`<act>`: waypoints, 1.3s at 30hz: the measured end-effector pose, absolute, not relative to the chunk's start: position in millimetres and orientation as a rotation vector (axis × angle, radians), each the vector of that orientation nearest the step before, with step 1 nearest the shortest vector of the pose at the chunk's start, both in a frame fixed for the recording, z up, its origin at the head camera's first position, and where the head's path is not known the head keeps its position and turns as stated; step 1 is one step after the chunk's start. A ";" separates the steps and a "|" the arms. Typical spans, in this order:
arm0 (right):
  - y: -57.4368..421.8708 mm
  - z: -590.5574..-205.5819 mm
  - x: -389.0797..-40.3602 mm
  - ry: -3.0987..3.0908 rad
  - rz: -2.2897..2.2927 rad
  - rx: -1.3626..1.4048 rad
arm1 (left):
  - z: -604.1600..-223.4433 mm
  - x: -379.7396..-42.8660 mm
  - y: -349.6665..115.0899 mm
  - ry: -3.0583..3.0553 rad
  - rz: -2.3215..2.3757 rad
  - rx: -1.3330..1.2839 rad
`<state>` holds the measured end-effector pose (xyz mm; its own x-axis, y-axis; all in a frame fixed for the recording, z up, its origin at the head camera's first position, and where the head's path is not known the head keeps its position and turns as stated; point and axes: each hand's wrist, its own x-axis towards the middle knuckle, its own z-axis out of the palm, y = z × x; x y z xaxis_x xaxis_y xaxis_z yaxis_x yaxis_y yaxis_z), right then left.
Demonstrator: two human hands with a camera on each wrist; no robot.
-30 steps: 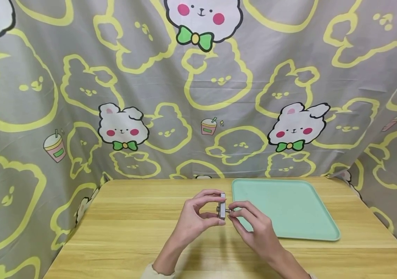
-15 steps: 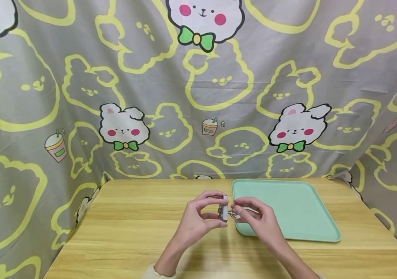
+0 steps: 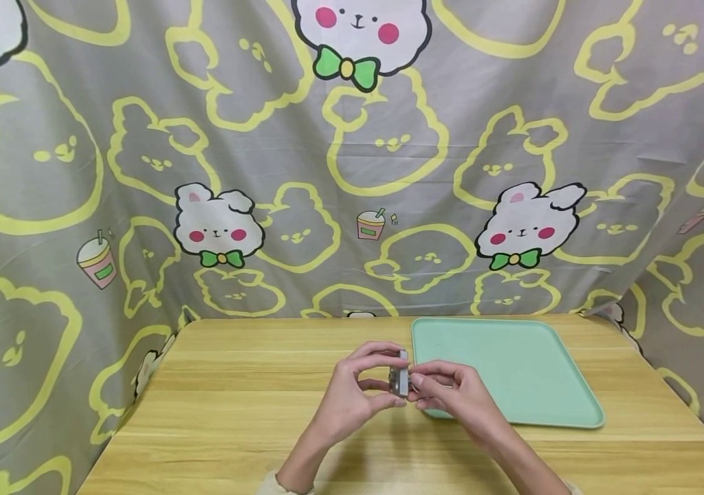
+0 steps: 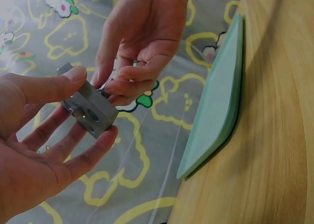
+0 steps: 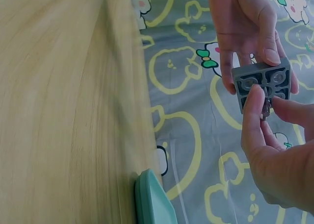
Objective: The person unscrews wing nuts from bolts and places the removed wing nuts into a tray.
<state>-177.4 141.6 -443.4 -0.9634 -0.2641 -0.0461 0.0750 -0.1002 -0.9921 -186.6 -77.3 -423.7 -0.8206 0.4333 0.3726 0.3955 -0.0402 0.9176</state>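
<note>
My left hand (image 3: 352,395) holds a grey metal block (image 4: 93,109) on edge above the table, thumb on one side and fingers on the other. Round holes show in its face in the left wrist view; its ribbed, hollowed back faces the right hand in the right wrist view. From close on the right, my right hand (image 3: 466,399) pinches a small shiny metal bolt (image 5: 266,109) between thumb and fingertips at the middle of the block's back. Fingers cover most of the bolt, so how deep it sits cannot be seen.
A pale green tray (image 3: 513,371) lies at the table's right rear, partly behind the right hand. The wooden table (image 3: 234,399) runs back to a grey patterned curtain (image 3: 302,206), which also hangs along both sides.
The right fingers have changed their grip on the bolt and come closer to the block. The left hand has shifted slightly right and down, turning the block a little.
</note>
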 end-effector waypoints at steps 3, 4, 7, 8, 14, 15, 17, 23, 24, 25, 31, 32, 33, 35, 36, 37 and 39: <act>142.4 -442.8 -176.6 1.915 -2.162 -0.236 | -424.6 -186.8 -76.9 2.155 2.044 0.934; 142.6 -442.7 -176.4 1.914 -2.163 -0.245 | -424.9 -186.9 -76.9 2.153 2.044 0.935; 142.3 -442.8 -175.8 1.948 -2.166 -0.263 | -424.8 -186.9 -77.2 2.145 2.049 0.934; 141.8 -442.9 -175.7 1.971 -2.168 -0.265 | -424.7 -186.9 -77.5 2.141 2.052 0.933; 136.1 -445.0 -174.6 2.199 -2.168 -0.398 | -424.2 -188.3 -79.5 2.087 2.096 0.898; 134.9 -445.7 -174.3 2.242 -2.168 -0.442 | -424.2 -188.6 -79.9 2.078 2.103 0.889; 132.5 -447.0 -173.5 2.322 -2.178 -0.544 | -424.1 -189.4 -80.7 2.059 2.116 0.881; 126.7 -452.9 -172.4 2.589 -2.183 -0.925 | -423.2 -191.1 -82.9 2.015 2.153 0.872; 126.4 -454.1 -172.6 2.629 -2.174 -0.988 | -423.2 -191.5 -83.1 2.007 2.159 0.877; 126.1 -454.9 -172.9 2.657 -2.171 -1.063 | -423.1 -191.6 -83.4 1.998 2.165 0.881; 126.4 -459.7 -177.9 2.871 -2.057 -1.441 | -422.7 -192.4 -84.7 1.958 2.191 0.902; 126.5 -460.7 -178.9 2.905 -2.034 -1.484 | -422.6 -192.5 -84.9 1.956 2.193 0.902; 126.6 -461.2 -179.5 2.931 -2.016 -1.522 | -422.5 -192.6 -85.1 1.953 2.195 0.901; 126.4 -462.3 -180.8 2.952 -2.005 -1.580 | -422.6 -192.7 -85.4 1.949 2.199 0.897; 126.4 -462.8 -181.3 2.959 -2.000 -1.596 | -422.6 -192.7 -85.6 1.948 2.201 0.898; 126.4 -463.2 -181.5 2.957 -2.000 -1.606 | -422.7 -192.7 -85.7 1.946 2.202 0.898; 126.1 -462.5 -181.4 2.953 -2.003 -1.599 | -422.8 -192.6 -86.0 1.945 2.204 0.897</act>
<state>-181.4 126.1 -462.5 -0.4314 -0.1750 0.8850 -0.8870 0.2613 -0.3807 -192.6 -86.0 -422.8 -0.8274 0.4180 0.3751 0.3203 -0.1975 0.9265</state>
